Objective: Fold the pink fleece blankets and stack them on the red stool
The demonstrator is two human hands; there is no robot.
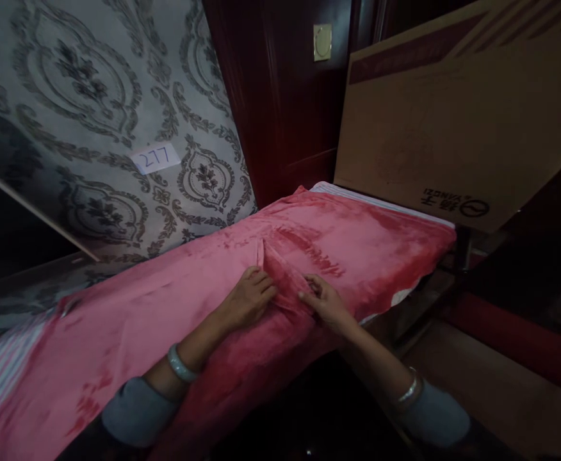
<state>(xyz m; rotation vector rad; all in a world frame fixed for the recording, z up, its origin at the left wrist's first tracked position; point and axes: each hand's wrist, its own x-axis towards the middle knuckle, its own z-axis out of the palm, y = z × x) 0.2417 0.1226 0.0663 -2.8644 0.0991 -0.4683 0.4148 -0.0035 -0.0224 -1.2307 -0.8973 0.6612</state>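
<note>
A pink-red blanket (179,294) is spread over a long, narrow surface, whose striped cover (14,362) is left exposed at the near left end and along the far edge. The blanket is marked by darker red patches, and its front side is draped downward into shadow. Near its middle, a fold is raised between the two hands: cloth is pinched by the left hand (252,293), and a loose edge is pinched by the right hand (326,302). A bangle (181,363) is worn on the left wrist, a bracelet (409,387) on the right.

Behind, the wall (83,83) is covered in grey patterned paper, to which a white note (155,158) marked "277" is fixed. Beside it stands dark red wood panelling (294,96), on which a switch plate (322,42) is mounted. At the right, a large cardboard box (415,134) is seen, its printed lettering turned upside down.
</note>
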